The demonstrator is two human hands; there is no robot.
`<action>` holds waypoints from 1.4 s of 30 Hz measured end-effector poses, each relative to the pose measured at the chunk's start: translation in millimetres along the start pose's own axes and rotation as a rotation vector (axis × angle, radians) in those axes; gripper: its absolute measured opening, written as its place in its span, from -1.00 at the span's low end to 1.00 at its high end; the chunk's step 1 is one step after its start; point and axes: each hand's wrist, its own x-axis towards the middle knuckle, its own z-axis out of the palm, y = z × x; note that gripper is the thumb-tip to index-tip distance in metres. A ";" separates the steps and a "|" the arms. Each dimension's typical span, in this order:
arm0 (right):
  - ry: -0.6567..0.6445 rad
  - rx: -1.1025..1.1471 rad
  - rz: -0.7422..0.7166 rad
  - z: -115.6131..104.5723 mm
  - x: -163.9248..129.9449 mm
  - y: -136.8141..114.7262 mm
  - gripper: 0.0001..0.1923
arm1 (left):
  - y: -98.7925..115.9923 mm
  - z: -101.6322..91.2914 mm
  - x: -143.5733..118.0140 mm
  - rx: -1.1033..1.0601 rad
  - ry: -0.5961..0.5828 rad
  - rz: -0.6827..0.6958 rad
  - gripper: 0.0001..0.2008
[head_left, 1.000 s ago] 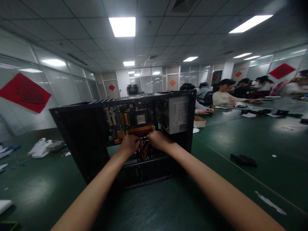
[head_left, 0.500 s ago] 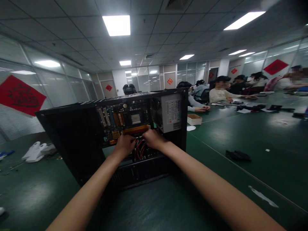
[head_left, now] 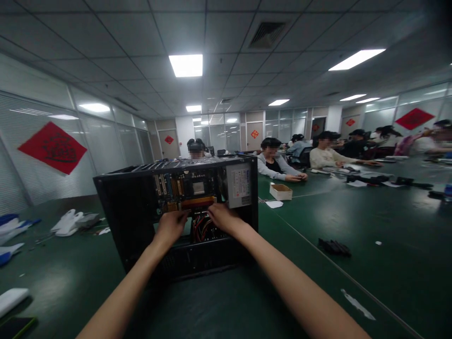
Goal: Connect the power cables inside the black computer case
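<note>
I've got both hands inside the open PC case [head_left: 176, 212] at 12 o'clock, left hand [head_left: 171, 226] and right hand [head_left: 221, 217] pinching the ends of the red RAM stick [head_left: 197, 203]: stiff, fragile, edges only.

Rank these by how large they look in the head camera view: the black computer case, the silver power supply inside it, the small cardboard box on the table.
1. Black computer case, by far the largest.
2. Silver power supply.
3. Cardboard box, though it sits farther away, so its true size against the power supply is unsure.
</note>
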 end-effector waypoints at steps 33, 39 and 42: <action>0.121 -0.395 0.077 18.4 -111.7 -58.4 -0.87 | 9.2 9.8 -103.7 -0.040 0.451 -0.221 -0.58; -0.007 -0.303 0.097 -1.6 -107.5 -125.5 -0.79 | -32.9 -17.2 -78.6 -0.200 0.228 -0.435 -0.46; -0.076 -0.249 0.158 3.5 -95.5 -173.9 -0.78 | -59.7 -31.1 -59.2 -0.284 0.087 -0.589 -0.38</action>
